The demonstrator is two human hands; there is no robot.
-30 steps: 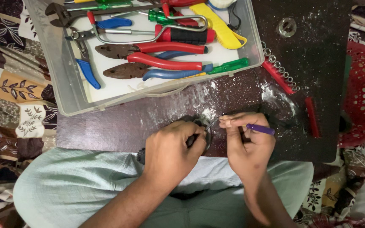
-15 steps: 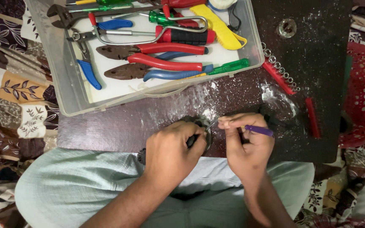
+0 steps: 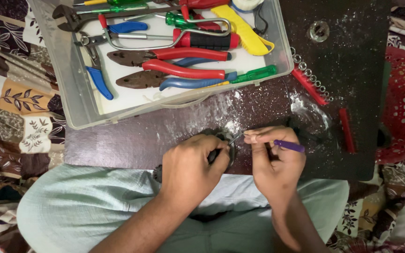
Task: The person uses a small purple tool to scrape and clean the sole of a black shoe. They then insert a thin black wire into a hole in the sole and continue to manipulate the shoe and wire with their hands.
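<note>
- The dark board (image 3: 343, 51) fills the frame's middle and right.
- A clear plastic tool tray (image 3: 78, 110) sits at upper left.
- At lower centre, the left hand (image 3: 186, 171) is curled tight over a small dark round part (image 3: 226, 140).
- Just right of it, the right hand (image 3: 275, 161) pinches a purple-handled tool (image 3: 289, 146), its tip at the part.

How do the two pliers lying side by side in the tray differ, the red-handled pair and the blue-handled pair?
The red-handled pliers lie farther from the person; the blue-handled pliers lie nearer, by the front wall of the clear tray. One pair has both grips red; the other shows one blue grip and one red grip. The red pair's grips end short of where the blue grip ends. Both have dark, rusty-looking heads pointing left.
</note>
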